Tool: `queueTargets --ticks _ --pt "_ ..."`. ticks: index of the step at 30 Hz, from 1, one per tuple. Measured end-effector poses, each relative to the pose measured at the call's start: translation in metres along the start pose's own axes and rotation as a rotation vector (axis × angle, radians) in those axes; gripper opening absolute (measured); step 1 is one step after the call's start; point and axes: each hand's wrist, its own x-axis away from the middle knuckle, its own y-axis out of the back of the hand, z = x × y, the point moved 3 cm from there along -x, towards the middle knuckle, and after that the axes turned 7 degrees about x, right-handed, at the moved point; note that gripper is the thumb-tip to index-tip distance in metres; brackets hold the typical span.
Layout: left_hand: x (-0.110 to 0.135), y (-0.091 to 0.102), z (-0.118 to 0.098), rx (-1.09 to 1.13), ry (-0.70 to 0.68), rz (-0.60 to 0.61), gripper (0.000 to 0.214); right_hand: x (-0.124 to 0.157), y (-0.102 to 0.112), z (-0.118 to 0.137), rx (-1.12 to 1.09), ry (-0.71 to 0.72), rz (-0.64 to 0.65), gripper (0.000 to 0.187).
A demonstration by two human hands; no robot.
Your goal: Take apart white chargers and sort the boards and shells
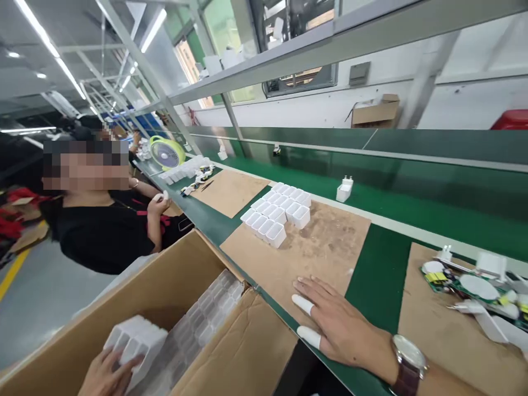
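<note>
Carton (235, 344): left hand (108, 373) at opening, fingers curled on white cups (149, 336); right hand (344, 327) (watch (410, 357) on wrist) rests flat, empty, on mat (330, 236) right of carton.

We have passage for right hand (338, 324) across bare part of brown board (330, 250), ahead of it. White cup block (272, 212) obstructs board's far-left part. Green bench strip (377, 264) gives lane right of board; circuit boards (436, 278) crowd cardboard sheet (433, 333) beyond. Carton wall (243, 344) stands between our left hand (108, 371), gripping cup cluster (142, 335), and bench: route over rim. Overhead shelf (297, 61) limits height above far side. White casing (344, 191) obstructs green channel (404, 198).
</note>
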Motion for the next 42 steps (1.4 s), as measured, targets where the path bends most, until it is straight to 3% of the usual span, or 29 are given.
queueTargets --ticks 1,4,8,10,12,15,16,18,21,30,33,36,39,42 --pt "-0.026 0.006 -0.013 0.008 -0.046 -0.121 0.018 -0.001 0.0 0.0 -0.019 -0.011 0.008 0.051" --pt "-0.114 0.02 -0.079 0.042 -0.199 -0.238 0.017 -0.003 0.002 -0.001 -0.062 -0.023 0.022 0.054" --pt "-0.224 0.037 -0.222 0.173 -0.51 -0.268 0.023 -0.003 0.007 -0.002 -0.118 -0.016 0.009 0.055" --pt "-0.265 0.036 -0.299 0.234 -0.622 -0.207 0.031 -0.004 0.012 -0.001 -0.141 -0.018 0.003 0.054" --pt "-0.295 0.023 -0.365 0.279 -0.686 -0.08 0.035 -0.005 0.018 0.0 -0.152 -0.022 0.006 0.052" --pt "-0.329 -0.018 -0.431 0.246 -0.573 0.269 0.036 -0.008 0.022 0.002 -0.158 -0.026 0.04 0.051" --pt "-0.339 -0.032 -0.444 0.234 -0.565 0.311 0.037 -0.01 0.022 0.002 -0.159 -0.031 0.056 0.052" --pt "-0.357 -0.055 -0.46 0.211 -0.54 0.37 0.038 -0.013 0.018 0.001 -0.148 -0.037 0.092 0.056" --pt "-0.38 -0.077 -0.464 0.177 -0.489 0.419 0.037 -0.019 0.007 -0.005 -0.113 0.013 0.106 0.061" --pt "-0.411 -0.094 -0.443 0.173 -0.334 0.48 0.033 -0.029 -0.016 -0.017 -0.013 0.16 -0.033 0.057" --pt "-0.407 -0.095 -0.44 0.229 -0.315 0.458 0.034 -0.025 -0.011 -0.012 -0.045 0.102 -0.008 0.052" --pt "-0.394 -0.091 -0.437 0.311 -0.291 0.389 0.048 -0.019 0.002 -0.006 -0.094 0.022 0.037 0.056" --pt "-0.372 -0.078 -0.427 0.399 -0.262 0.31 0.068 -0.013 0.011 -0.002 -0.117 0.0 0.044 0.059" --pt "-0.351 -0.064 -0.41 0.467 -0.223 0.273 0.076 -0.01 0.011 -0.002 -0.115 0.018 -0.008 0.056"
